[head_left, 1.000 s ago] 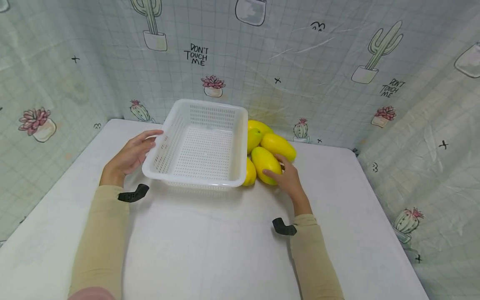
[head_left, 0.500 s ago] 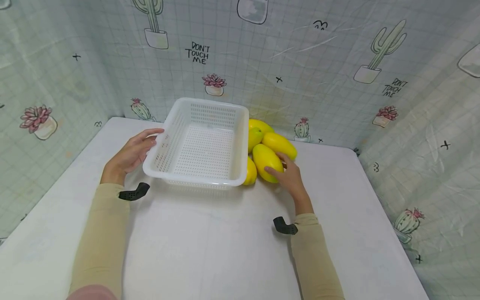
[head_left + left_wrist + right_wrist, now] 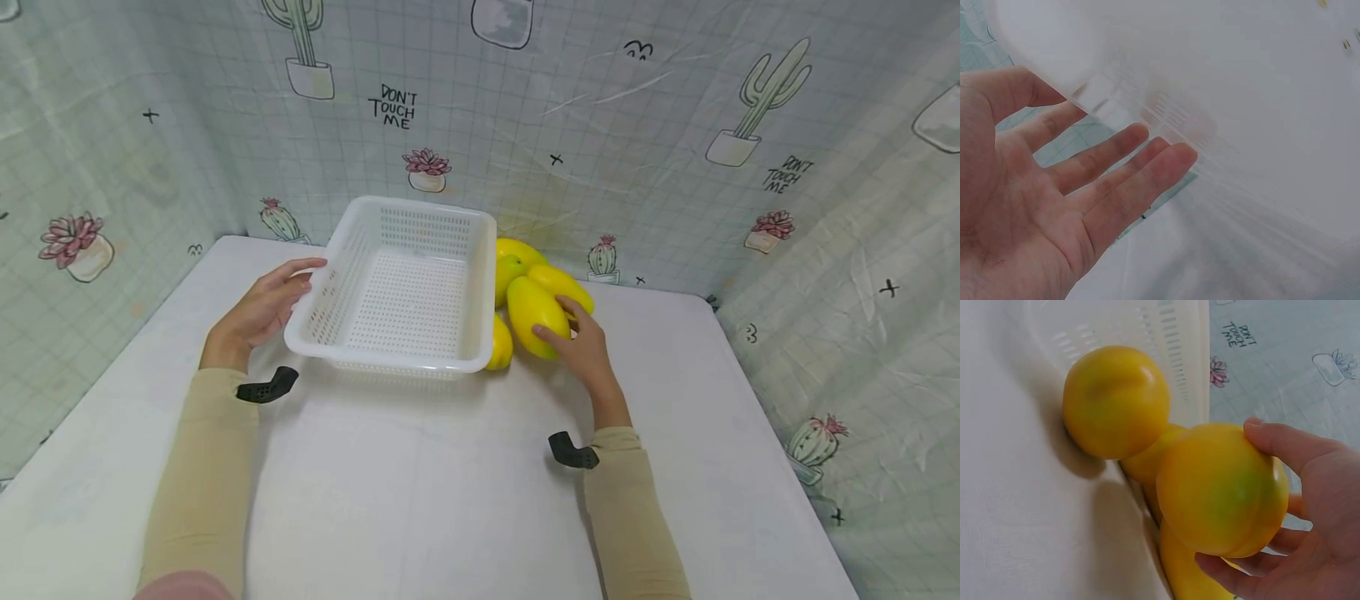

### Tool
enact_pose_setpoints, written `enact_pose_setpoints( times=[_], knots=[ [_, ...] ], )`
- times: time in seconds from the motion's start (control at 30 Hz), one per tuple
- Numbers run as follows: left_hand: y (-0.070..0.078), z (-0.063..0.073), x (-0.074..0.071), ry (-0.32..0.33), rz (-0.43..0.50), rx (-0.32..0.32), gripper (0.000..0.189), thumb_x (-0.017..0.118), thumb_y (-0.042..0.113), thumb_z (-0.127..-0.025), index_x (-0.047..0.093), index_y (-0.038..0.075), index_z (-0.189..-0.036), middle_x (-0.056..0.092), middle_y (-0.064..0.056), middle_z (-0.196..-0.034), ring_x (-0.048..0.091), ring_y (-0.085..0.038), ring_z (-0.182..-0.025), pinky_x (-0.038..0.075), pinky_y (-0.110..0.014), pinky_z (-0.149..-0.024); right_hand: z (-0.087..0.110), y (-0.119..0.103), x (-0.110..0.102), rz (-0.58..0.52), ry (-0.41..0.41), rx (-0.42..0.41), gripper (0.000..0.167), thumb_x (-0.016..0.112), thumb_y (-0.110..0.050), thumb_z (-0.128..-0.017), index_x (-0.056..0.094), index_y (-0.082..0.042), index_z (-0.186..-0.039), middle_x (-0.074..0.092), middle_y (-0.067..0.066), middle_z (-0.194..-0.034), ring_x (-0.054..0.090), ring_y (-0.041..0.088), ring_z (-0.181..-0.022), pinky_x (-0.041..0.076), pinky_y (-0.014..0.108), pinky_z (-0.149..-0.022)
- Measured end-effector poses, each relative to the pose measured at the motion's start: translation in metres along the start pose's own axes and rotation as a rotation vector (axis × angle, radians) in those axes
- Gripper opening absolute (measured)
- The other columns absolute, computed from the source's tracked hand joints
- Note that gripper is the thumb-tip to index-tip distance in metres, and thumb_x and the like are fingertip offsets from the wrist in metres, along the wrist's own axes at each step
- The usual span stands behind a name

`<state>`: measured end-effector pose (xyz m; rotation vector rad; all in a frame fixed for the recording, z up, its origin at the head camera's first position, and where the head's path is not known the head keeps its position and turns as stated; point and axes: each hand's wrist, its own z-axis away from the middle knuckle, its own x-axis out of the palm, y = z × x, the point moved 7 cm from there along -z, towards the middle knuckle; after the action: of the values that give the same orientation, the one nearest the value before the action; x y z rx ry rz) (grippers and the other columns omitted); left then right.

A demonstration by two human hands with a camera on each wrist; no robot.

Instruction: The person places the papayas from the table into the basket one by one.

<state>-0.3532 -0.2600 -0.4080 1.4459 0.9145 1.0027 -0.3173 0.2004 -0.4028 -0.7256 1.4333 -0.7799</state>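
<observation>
My right hand [image 3: 588, 350] grips a yellow mango [image 3: 536, 312], thumb on one side and fingers round the other. In the right wrist view this mango [image 3: 1216, 487] shows a green patch and stands apart from the white table, over the other fruit. A white perforated plastic basket [image 3: 411, 367] sits to its left with nothing inside. At the basket's left side is my left hand [image 3: 262, 308], its fingertips at the rim. The left wrist view shows those fingers [image 3: 1166, 165] loosely extended against the basket wall, the palm turned up.
Several more mangoes lie right of the basket: one mango [image 3: 501, 343] near its front corner, another mango [image 3: 566, 287] behind the held one, others partly hidden by the basket wall. A cactus-print curtain [image 3: 555, 108] closes off the back and sides of the white table [image 3: 420, 500].
My right hand has lifted the mango and moved slightly away from me, so it now covers more of the mango behind. The left hand and basket have stayed put.
</observation>
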Motion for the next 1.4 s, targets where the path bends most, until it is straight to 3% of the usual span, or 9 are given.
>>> enact_pose_setpoints(
  times=[0.5, 1.4],
  knots=[
    [-0.001, 0.001, 0.000, 0.006, 0.005, -0.010, 0.045, 0.045, 0.010, -0.102, 0.037, 0.013, -0.146, 0.050, 0.001, -0.135, 0.064, -0.011, -0.105, 0.057, -0.025, -0.080, 0.006, -0.017, -0.006, -0.073, 0.041, -0.114, 0.073, 0.070, -0.050, -0.084, 0.041, -0.025, -0.145, 0.040, 0.003, -0.151, 0.046, 0.031, -0.132, 0.046, 0.047, -0.104],
    [0.000, 0.000, 0.001, -0.022, 0.030, 0.026, 0.044, 0.043, 0.008, -0.102, 0.037, 0.010, -0.146, 0.052, -0.001, -0.133, 0.064, -0.012, -0.104, 0.057, -0.025, -0.079, 0.012, -0.034, -0.008, -0.137, 0.039, -0.176, 0.069, 0.071, -0.044, -0.085, 0.042, -0.025, -0.145, 0.042, 0.002, -0.148, 0.049, 0.029, -0.130, 0.047, 0.048, -0.103]
  ],
)
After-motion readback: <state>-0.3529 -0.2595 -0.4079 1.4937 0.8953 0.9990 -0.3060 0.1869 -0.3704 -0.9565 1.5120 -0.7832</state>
